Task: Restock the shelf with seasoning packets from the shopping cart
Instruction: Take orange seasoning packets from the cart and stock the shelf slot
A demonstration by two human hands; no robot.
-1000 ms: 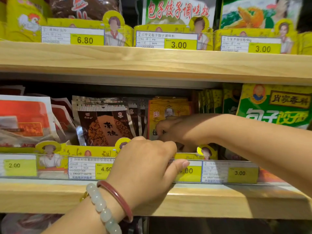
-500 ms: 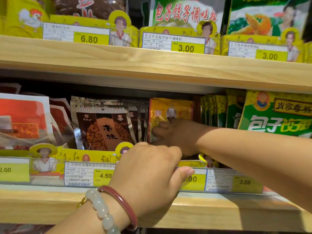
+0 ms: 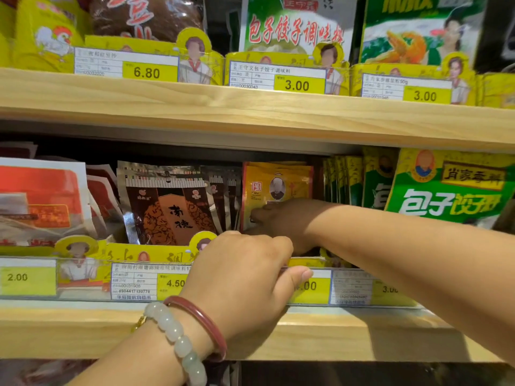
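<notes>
A stack of yellow seasoning packets [image 3: 278, 182] stands upright on the middle shelf, between brown packets and green ones. My right hand [image 3: 287, 221] reaches in from the right and holds the lower front of the yellow stack, fingers curled against it. My left hand [image 3: 245, 274], with two bracelets on the wrist, grips the clear price rail [image 3: 83, 280] at the shelf's front edge. Its fingers hook over the top and its thumb lies on the front. The cart is out of view.
Brown and silver packets [image 3: 167, 207] stand left of the yellow stack, and red and white packs [image 3: 41, 196] are further left. Green packets [image 3: 451, 188] fill the right side. The wooden upper shelf [image 3: 250, 112] hangs close above, stocked with more packets and price tags.
The yellow stack, tipped forward and low a second ago, now stands upright and taller behind my right hand. My left hand has stayed on the price rail.
</notes>
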